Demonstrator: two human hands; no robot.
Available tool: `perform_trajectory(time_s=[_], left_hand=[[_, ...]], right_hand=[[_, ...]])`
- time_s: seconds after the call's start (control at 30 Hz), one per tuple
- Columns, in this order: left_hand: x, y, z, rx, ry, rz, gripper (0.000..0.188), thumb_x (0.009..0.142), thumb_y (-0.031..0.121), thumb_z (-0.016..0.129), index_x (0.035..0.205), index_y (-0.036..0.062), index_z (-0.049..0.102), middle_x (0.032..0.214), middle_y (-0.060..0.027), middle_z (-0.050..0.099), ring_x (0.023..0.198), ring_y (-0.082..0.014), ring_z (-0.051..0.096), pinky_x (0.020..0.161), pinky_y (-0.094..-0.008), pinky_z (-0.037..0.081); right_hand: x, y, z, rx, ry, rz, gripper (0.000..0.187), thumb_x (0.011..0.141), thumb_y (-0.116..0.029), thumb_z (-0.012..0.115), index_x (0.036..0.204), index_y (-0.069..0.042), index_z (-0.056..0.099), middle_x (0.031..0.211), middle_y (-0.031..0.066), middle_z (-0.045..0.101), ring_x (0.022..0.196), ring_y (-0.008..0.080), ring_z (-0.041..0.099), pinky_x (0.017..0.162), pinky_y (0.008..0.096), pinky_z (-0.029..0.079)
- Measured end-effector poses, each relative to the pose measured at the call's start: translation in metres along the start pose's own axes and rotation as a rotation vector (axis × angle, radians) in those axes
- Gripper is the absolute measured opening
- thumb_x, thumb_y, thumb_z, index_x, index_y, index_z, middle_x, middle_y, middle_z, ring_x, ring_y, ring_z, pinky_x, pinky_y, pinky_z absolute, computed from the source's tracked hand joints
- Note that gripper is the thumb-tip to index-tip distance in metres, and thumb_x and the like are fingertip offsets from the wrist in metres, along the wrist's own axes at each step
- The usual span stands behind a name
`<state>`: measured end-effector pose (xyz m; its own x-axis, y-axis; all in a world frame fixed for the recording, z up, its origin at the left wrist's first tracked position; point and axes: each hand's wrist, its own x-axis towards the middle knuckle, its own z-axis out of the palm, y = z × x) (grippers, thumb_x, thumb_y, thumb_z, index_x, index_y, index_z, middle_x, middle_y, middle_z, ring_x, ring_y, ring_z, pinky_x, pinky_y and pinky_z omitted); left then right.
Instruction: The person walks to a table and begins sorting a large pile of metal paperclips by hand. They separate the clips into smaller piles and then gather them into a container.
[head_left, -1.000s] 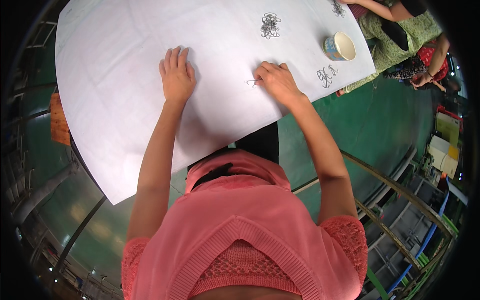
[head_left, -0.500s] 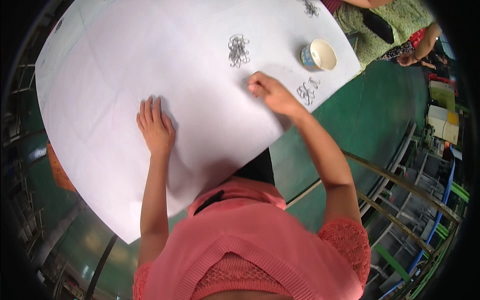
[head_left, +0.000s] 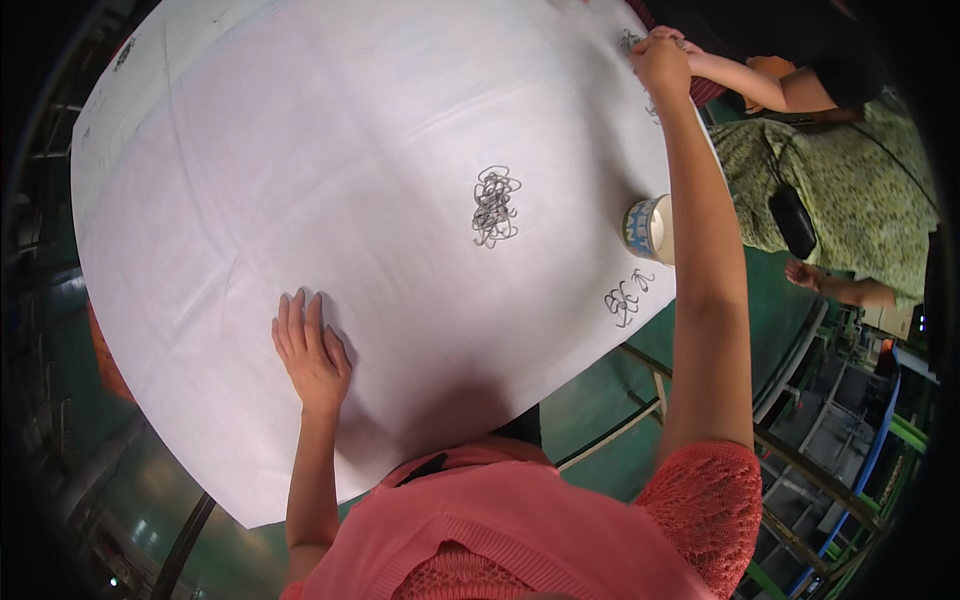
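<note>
My left hand [head_left: 312, 350] lies flat on the white-covered table [head_left: 400, 330], fingers stretched out and holding nothing. My right arm reaches across to the far right corner. There my right hand [head_left: 664, 64] is closed, fingertips hidden, right against a co-worker's hand [head_left: 690, 55]; whether it grips anything cannot be seen. Beside it is a small heap of dark curled wire pieces [head_left: 629, 40]. A larger tangled pile of the dark wire loops [head_left: 495, 208] rests mid-table. Several loose curled pieces [head_left: 622, 303] lie by the right edge. Partly behind my forearm stands a paper cup [head_left: 642, 228].
A co-worker in a dark top sits at the far right corner. Next to them is a person in patterned yellow-green clothing [head_left: 850, 200] with a dark pouch [head_left: 793, 222]. Metal frames and rails [head_left: 830, 390] stand beyond the table's right edge.
My right hand has gone from beside the wire pile to the far right corner, meeting the co-worker's hand. The view has tilted farther up the table. My left hand stays flat.
</note>
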<state>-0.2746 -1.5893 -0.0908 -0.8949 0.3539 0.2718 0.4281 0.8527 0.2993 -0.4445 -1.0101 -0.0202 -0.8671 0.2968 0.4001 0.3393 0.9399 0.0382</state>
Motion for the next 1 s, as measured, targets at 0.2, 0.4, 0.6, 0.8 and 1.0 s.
perform_trajectory(time_s=[0.2,0.4,0.6,0.8,1.0], left_hand=[[0.0,0.001,-0.003,0.016,-0.054,-0.015,0.044,0.084,0.003,0.046,0.128,0.004,0.046,0.135,-0.015,0.041,0.13,-0.0369,0.033,0.104,-0.0541,0.024],[-0.002,-0.003,0.005,-0.008,-0.043,-0.018,0.043,0.084,0.004,0.047,0.127,0.0042,0.046,0.135,-0.0145,0.042,0.13,-0.0362,0.033,0.105,-0.0536,0.024],[-0.01,-0.008,0.016,-0.019,-0.018,-0.006,0.041,0.086,0.006,0.047,0.127,0.0052,0.046,0.135,-0.0131,0.042,0.13,-0.0349,0.033,0.106,-0.0517,0.024],[-0.02,-0.014,0.015,-0.024,-0.007,-0.013,0.041,0.085,0.005,0.048,0.126,0.0056,0.047,0.135,-0.0124,0.042,0.131,-0.0341,0.032,0.106,-0.0509,0.023],[-0.017,-0.024,0.028,-0.159,0.054,0.016,0.04,0.083,0.002,0.05,0.123,0.004,0.049,0.132,-0.0148,0.043,0.129,-0.036,0.033,0.105,-0.05,0.025]], right_hand=[[-0.018,-0.068,-0.016,0.012,-0.097,-0.032,0.023,0.079,-0.029,0.064,0.091,-0.01,0.069,0.083,0.0163,0.067,0.08,0.033,0.065,0.073,0.044,0.051],[-0.155,-0.172,-0.071,0.501,-0.613,-0.134,0.037,0.069,-0.022,0.075,0.103,-0.011,0.064,0.112,0.0089,0.059,0.103,0.0253,0.058,0.084,0.0354,0.048],[-0.204,-0.195,-0.055,0.412,-0.567,-0.305,0.078,0.062,-0.019,0.08,0.132,-0.022,0.046,0.144,0.0082,0.034,0.131,0.0266,0.034,0.1,0.0379,0.041],[-0.236,-0.199,-0.048,0.355,-0.517,-0.356,0.06,0.065,-0.014,0.078,0.121,-0.019,0.057,0.135,0.005,0.045,0.124,0.0263,0.044,0.093,0.0364,0.048],[-0.27,-0.209,-0.034,0.354,-0.223,-0.371,0.027,0.072,-0.004,0.062,0.097,-0.012,0.068,0.106,0.0016,0.061,0.1,0.0214,0.057,0.076,0.0316,0.054]])
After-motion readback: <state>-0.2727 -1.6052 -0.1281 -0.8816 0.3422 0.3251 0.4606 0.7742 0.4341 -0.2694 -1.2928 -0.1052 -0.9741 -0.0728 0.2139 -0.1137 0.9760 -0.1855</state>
